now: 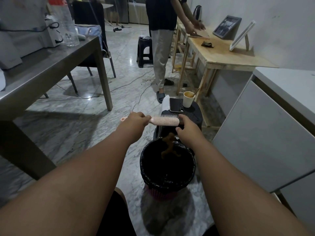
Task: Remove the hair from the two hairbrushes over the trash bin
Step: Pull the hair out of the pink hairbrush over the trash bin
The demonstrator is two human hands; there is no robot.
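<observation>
My left hand point(136, 120) grips the handle of a pink hairbrush point(164, 121), which lies level above the far rim of the trash bin point(192, 165). The bin is round, lined with a black bag. My right hand point(186, 128) is at the tip of the brush head, fingers above it and thumb below. A blurred clump of brown hair point(168, 146) is in the air just under my right thumb, over the bin's opening. I cannot tell whether it still touches the thumb. A second hairbrush is not in sight.
A black stool point(196, 114) behind the bin carries a phone point(174, 105) and a paper cup point(188, 99). A grey table point(51, 65) stands left, a white cabinet point(264, 133) right. A person point(162, 40) works at a wooden table point(221, 53) ahead. Cables cross the marble floor.
</observation>
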